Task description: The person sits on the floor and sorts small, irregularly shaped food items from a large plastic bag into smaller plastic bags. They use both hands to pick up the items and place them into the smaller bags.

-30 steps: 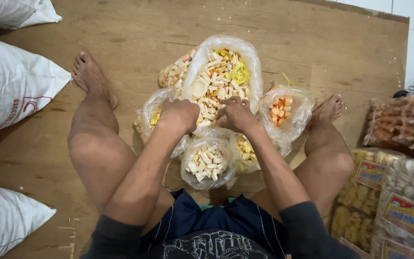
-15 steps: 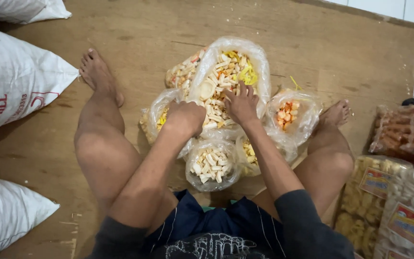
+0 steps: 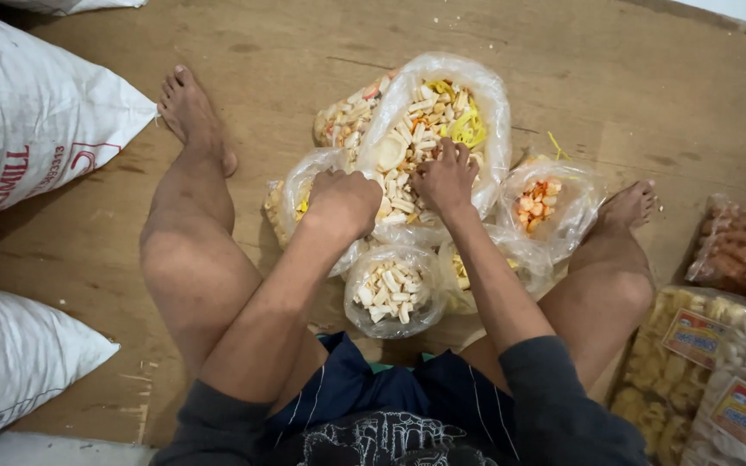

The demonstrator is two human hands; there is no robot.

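Two hands in large open snack bag at 12 o'clock: left hand clenched on bag rim at 9 o'clock, right hand fingers spread, dipping into crackers. Scooping step; next calls for a closed grasp.

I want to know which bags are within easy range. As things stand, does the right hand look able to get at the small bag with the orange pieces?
Probably yes. The right hand is in the big middle bag, and the small bag with orange pieces lies open beside it, with nothing between them.
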